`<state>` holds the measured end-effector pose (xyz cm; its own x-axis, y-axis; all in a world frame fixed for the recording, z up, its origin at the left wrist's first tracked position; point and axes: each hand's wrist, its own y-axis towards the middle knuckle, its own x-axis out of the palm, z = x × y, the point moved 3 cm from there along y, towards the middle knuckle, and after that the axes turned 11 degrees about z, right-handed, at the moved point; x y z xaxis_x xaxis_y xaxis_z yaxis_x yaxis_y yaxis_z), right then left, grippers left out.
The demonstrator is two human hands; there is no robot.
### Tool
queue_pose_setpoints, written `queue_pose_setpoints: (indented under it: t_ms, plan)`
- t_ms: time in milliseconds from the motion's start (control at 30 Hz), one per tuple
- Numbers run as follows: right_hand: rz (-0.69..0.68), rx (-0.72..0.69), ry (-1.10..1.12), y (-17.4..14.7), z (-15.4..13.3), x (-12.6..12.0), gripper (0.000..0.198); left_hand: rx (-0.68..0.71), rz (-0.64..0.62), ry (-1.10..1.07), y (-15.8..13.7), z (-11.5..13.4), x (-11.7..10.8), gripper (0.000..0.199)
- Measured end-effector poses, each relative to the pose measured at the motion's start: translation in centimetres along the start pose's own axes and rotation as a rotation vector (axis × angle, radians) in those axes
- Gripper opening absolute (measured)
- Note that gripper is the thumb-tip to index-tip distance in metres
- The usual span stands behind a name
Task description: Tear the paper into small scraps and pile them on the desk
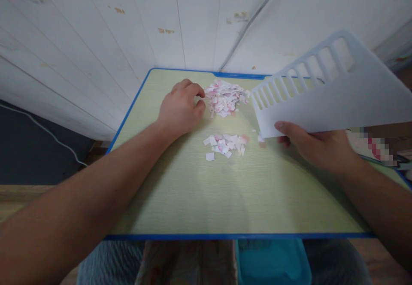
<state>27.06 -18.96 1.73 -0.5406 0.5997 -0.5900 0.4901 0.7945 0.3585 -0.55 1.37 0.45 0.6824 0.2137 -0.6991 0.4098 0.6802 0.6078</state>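
My right hand (317,147) grips a white flat plate with a row of graded slots (337,92) by its lower edge, thumb on top. The plate is held tilted above the right side of the table, its narrow end near the paper. My left hand (183,107) is at the left edge of a heap of torn white and pink paper scraps (225,97). Its fingers are curved, with a gap between thumb and forefinger and nothing visible in them. A smaller group of paper scraps (227,143) lies spread closer to me, with one squarish piece (210,156) apart.
The light table (199,199) has a blue rim and stands against a white panelled wall (193,27) with a grey cable (251,23). Below its front edge are a turquoise tray (273,261) and an open bag or box (189,261) between my legs. Blurred items lie at right.
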Motion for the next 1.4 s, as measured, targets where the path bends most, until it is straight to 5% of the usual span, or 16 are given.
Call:
queue_pose_setpoints:
  t_ms: [500,700,867,1133,1400]
  plan:
    - [0.004,0.042,0.032,-0.3,-0.1,-0.3,0.050,-0.001,-0.007,0.007,0.0,-0.2,0.2,0.020]
    - [-0.170,-0.094,0.055,-1.3,-1.3,0.0,0.052,0.014,0.008,0.017,0.0,0.0,0.1,0.019]
    - [-0.035,0.021,0.064,-0.4,-1.1,-1.0,0.046,-0.001,-0.013,-0.014,0.0,-0.2,0.1,0.020]
    - [-0.122,-0.112,-0.006,-0.8,-0.5,-0.2,0.050,-0.020,-0.027,0.022,0.1,0.0,0.1,0.019]
    - [-0.078,-0.043,-0.036,-0.3,0.2,-0.2,0.048,-0.017,-0.019,-0.039,0.1,-0.4,0.2,0.017]
